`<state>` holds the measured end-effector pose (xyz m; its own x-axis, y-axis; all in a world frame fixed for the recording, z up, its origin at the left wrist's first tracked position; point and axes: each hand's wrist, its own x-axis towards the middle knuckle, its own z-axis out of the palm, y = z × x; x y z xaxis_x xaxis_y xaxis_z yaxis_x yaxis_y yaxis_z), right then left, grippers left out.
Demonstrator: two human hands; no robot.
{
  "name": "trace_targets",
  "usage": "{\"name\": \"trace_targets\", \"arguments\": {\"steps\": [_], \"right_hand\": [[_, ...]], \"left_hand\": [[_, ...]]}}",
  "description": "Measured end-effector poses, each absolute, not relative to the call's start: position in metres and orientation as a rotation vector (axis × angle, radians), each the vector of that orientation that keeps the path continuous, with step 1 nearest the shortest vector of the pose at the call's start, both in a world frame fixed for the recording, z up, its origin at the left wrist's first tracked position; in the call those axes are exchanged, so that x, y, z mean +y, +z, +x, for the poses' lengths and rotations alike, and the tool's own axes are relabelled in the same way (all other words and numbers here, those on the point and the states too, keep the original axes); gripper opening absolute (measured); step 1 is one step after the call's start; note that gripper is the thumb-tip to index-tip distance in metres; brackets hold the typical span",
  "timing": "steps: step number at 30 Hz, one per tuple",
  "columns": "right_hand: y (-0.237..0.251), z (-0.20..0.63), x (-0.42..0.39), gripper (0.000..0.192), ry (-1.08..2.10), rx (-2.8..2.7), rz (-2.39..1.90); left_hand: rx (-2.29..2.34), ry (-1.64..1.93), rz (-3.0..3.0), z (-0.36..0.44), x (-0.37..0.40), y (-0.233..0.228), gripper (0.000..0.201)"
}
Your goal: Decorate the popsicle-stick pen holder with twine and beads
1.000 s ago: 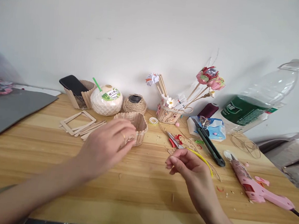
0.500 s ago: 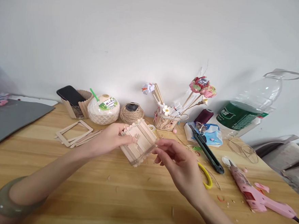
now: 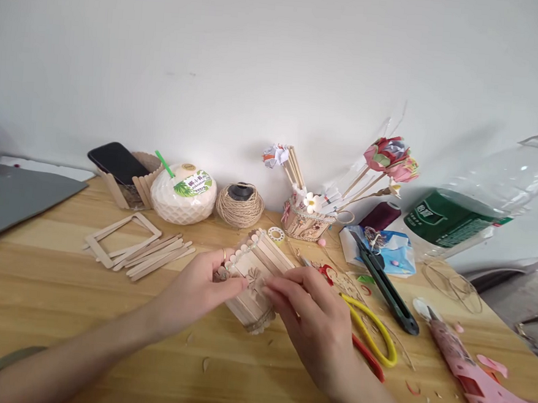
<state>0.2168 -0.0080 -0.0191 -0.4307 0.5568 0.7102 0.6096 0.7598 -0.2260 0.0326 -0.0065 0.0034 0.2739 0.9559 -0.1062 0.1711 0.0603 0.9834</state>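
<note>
A small box made of wooden craft sticks (image 3: 243,307) is tilted above the table, with scalloped stick ends and a cord trim along its edges. My left hand (image 3: 210,283) grips it from the left, thumb across its front face. On that face lies a little twine bow (image 3: 254,278). The fingers of my right hand (image 3: 318,321) are pinched together at the bow's right side; their tips partly cover it. Scissors with yellow and red handles (image 3: 390,351) lie by my right wrist, partly hidden under it.
Loose craft sticks (image 3: 161,255) and a square stick frame (image 3: 104,254) lie left. Behind stand a phone (image 3: 119,161) in a holder, a wrapped coconut (image 3: 181,201), a twine ball (image 3: 240,205) and a flower pot (image 3: 306,225). Rightward are a utility knife (image 3: 387,286), glue gun (image 3: 473,369) and bottle (image 3: 456,217).
My right hand has moved from the box's lower right edge onto its front face at the bow. The box sits slightly lower and further right in view. More of the scissors shows.
</note>
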Motion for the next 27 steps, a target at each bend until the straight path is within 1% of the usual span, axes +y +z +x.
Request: {"name": "trace_targets", "arguments": {"steps": [4, 11, 14, 20, 24, 27], "right_hand": [[-0.0231, 0.2156, -0.0093, 0.006, -0.081, -2.148, -0.84], [-0.023, 0.2116, -0.0096, 0.008, -0.028, -2.131, -0.83], [-0.023, 0.2109, -0.0087, 0.009, -0.018, -2.135, -0.839], [-0.0176, 0.211, -0.009, 0.009, -0.023, -2.163, -0.795], [-0.0147, 0.2117, -0.0087, 0.011, 0.03, -2.188, -0.775], [-0.0162, 0.2138, -0.0085, 0.017, 0.073, -2.176, -0.762]], "left_hand": [[1.13, 0.883, 1.335, 0.0324, -0.0089, 0.0007, 0.009], [1.081, 0.923, 1.314, 0.0334, -0.0104, -0.0029, 0.01], [1.088, 0.921, 1.323, 0.0329, -0.0101, -0.0033, 0.008], [1.157, 0.96, 1.298, 0.0357, -0.0087, -0.0045, 0.011], [1.198, 0.979, 1.241, 0.0381, -0.0075, -0.0039, 0.012], [1.217, 0.983, 1.242, 0.038, -0.0068, -0.0043, 0.011]]}}
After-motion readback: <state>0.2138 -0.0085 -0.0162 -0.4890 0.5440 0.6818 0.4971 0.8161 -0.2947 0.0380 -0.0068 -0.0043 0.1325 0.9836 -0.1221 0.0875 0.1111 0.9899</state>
